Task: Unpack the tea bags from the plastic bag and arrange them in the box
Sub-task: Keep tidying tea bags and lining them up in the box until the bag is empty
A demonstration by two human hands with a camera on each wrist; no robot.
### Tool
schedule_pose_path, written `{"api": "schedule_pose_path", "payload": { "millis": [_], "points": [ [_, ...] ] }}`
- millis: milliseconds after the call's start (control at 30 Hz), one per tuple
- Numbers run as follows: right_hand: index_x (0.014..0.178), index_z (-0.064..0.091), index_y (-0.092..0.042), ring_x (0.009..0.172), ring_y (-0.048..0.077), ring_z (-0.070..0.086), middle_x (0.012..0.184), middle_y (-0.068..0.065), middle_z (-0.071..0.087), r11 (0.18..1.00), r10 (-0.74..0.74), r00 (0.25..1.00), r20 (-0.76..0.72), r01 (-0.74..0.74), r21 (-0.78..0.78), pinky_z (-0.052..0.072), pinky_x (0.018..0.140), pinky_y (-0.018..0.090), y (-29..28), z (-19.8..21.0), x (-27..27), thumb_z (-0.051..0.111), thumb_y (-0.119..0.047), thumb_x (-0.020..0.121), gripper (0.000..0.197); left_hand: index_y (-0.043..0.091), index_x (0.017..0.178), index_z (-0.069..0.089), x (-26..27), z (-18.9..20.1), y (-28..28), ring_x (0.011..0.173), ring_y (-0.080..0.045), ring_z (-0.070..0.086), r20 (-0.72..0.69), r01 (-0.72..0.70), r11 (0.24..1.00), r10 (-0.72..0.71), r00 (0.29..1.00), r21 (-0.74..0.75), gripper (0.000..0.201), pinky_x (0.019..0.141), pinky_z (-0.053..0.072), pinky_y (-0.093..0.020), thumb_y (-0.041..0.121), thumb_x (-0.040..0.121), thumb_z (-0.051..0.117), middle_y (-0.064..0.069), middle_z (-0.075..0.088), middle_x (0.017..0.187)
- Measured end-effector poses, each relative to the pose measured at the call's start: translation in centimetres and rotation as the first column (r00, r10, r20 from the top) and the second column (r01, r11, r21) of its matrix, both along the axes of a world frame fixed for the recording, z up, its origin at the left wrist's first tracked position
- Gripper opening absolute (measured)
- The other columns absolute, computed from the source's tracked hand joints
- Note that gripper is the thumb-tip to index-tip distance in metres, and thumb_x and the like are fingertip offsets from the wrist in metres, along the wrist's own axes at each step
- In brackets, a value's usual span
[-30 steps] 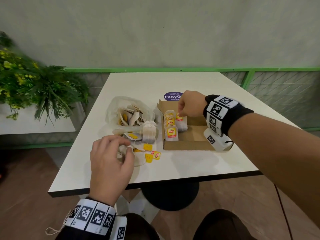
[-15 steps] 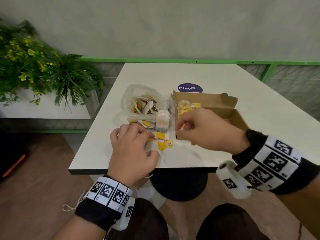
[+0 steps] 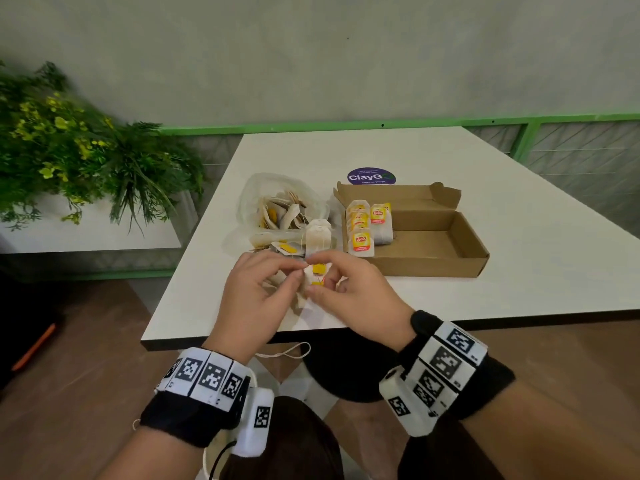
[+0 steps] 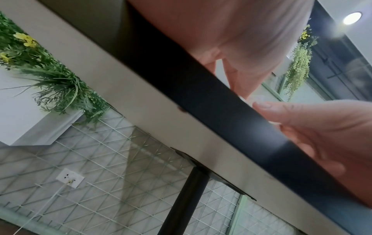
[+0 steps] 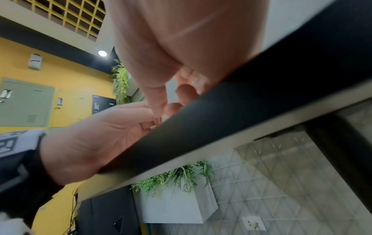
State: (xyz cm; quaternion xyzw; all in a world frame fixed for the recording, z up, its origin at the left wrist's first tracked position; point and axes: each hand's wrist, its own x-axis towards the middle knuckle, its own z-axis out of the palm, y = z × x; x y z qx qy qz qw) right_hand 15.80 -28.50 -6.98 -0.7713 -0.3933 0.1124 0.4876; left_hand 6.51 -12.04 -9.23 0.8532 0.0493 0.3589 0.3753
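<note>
Table edge (image 4: 221,101) hides fingertips; hands (image 3: 304,289) cover tea bags.

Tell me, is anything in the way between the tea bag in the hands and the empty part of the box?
Nothing visible blocks it. Both hands, left hand and right hand, pinch the tea bag just in front of the box. Only its low front wall lies between; the packed tea bags fill its left end.

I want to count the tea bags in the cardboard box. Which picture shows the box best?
The head view. It looks down into the open cardboard box, with tea bags standing at its left end. Both wrist views sit below the table edge and show only hands, so the box is hidden there.
</note>
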Motion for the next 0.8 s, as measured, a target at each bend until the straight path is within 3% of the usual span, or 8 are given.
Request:
{"api": "schedule_pose_path", "payload": {
  "millis": [100, 233, 333, 467, 567, 667, 733, 800],
  "points": [
    [0.119, 0.067, -0.033, 0.053, 0.006, 0.045, 0.082, 0.004, 0.062, 0.993, 0.032, 0.994, -0.107, -0.020, 0.119, 0.041, 0.056, 0.024, 0.2, -0.6, -0.1, 0.078, -0.019, 0.085, 0.037, 0.031, 0.097, 0.076, 0.0, 0.3, -0.1, 0.103, -0.012, 0.062, -0.018, 0.060, 0.994, -0.062, 0.998, -0.095, 0.014, 0.092, 0.048, -0.032, 0.031, 0.087, 0.067, 0.015, 0.072, 0.098],
    [0.115, 0.068, -0.026, 0.057, 0.020, 0.054, 0.086, 0.010, 0.062, 0.961, 0.115, 0.942, -0.315, -0.025, 0.276, 0.043, 0.048, 0.023, -0.6, -0.5, 0.0, 0.067, 0.003, 0.089, 0.039, 0.026, 0.095, 0.075, 0.5, 1.1, -0.8, 0.087, -0.016, 0.067, -0.013, 0.160, 0.940, -0.172, 0.985, -0.303, 0.013, 0.080, 0.051, -0.033, 0.020, 0.088, 0.066, 0.004, 0.074, 0.091],
    [0.121, 0.068, -0.017, 0.054, 0.020, 0.054, 0.084, 0.010, 0.063, 0.937, 0.116, 0.923, -0.366, 0.020, 0.348, 0.038, 0.042, 0.029, -0.9, -0.7, 0.7, 0.065, -0.003, 0.093, 0.032, 0.019, 0.094, 0.075, 1.1, 1.7, -1.6, 0.086, -0.028, 0.067, -0.010, 0.243, 0.896, -0.265, 0.964, -0.371, 0.013, 0.078, 0.052, -0.034, 0.017, 0.089, 0.063, -0.004, 0.073, 0.087],
    [0.097, 0.070, -0.006, 0.047, 0.014, 0.050, 0.063, 0.001, 0.063, 0.928, 0.058, 0.936, -0.348, 0.079, 0.365, 0.040, 0.042, 0.022, -1.0, -0.9, 0.8, 0.069, -0.008, 0.093, 0.004, 0.024, 0.105, 0.074, 1.8, 1.6, -2.5, 0.082, -0.015, 0.067, 0.000, 0.258, 0.874, -0.283, 0.959, -0.412, 0.023, 0.071, 0.052, -0.025, 0.009, 0.092, 0.062, 0.000, 0.074, 0.094],
    [0.087, 0.067, -0.004, 0.043, 0.009, 0.044, 0.053, -0.007, 0.057, 0.896, 0.032, 0.923, -0.383, 0.143, 0.419, 0.036, 0.041, 0.018, -1.0, -0.9, 0.7, 0.069, -0.006, 0.092, 0.005, 0.020, 0.118, 0.070, 1.5, 1.4, -2.4, 0.084, -0.015, 0.063, 0.056, 0.261, 0.806, -0.274, 0.960, -0.531, 0.031, 0.068, 0.051, -0.024, 0.016, 0.091, 0.055, -0.015, 0.070, 0.104],
    [0.084, 0.067, -0.006, 0.041, 0.008, 0.039, 0.051, -0.005, 0.053, 0.847, 0.069, 0.881, -0.468, 0.196, 0.494, 0.030, 0.038, 0.016, -1.0, -0.9, 0.9, 0.068, -0.003, 0.090, 0.007, 0.019, 0.123, 0.066, 1.4, 1.1, -2.6, 0.101, -0.020, 0.067, 0.014, 0.299, 0.847, -0.326, 0.945, -0.439, 0.040, 0.081, 0.055, -0.028, 0.028, 0.084, 0.067, -0.007, 0.072, 0.109],
    [0.084, 0.067, -0.007, 0.040, 0.008, 0.039, 0.051, -0.001, 0.052, 0.821, 0.099, 0.845, -0.526, 0.229, 0.523, 0.029, 0.037, 0.017, -1.2, -0.8, 1.0, 0.069, -0.005, 0.089, 0.006, 0.030, 0.116, 0.070, 1.7, 0.6, -3.0, 0.103, -0.017, 0.065, -0.127, 0.231, 0.940, -0.269, 0.955, -0.250, 0.039, 0.087, 0.053, -0.032, 0.041, 0.078, 0.070, 0.006, 0.072, 0.105],
    [0.081, 0.068, -0.010, 0.042, 0.011, 0.039, 0.055, 0.007, 0.049, 0.796, 0.149, 0.815, -0.560, 0.237, 0.557, 0.028, 0.036, 0.018, -1.3, -0.9, 1.2, 0.071, -0.009, 0.086, 0.006, 0.031, 0.103, 0.075, 2.1, 0.3, -3.2, 0.100, -0.013, 0.062, -0.184, 0.169, 0.983, -0.180, 0.966, -0.075, 0.031, 0.089, 0.050, -0.036, 0.048, 0.078, 0.068, 0.010, 0.071, 0.097]
  ]
}}
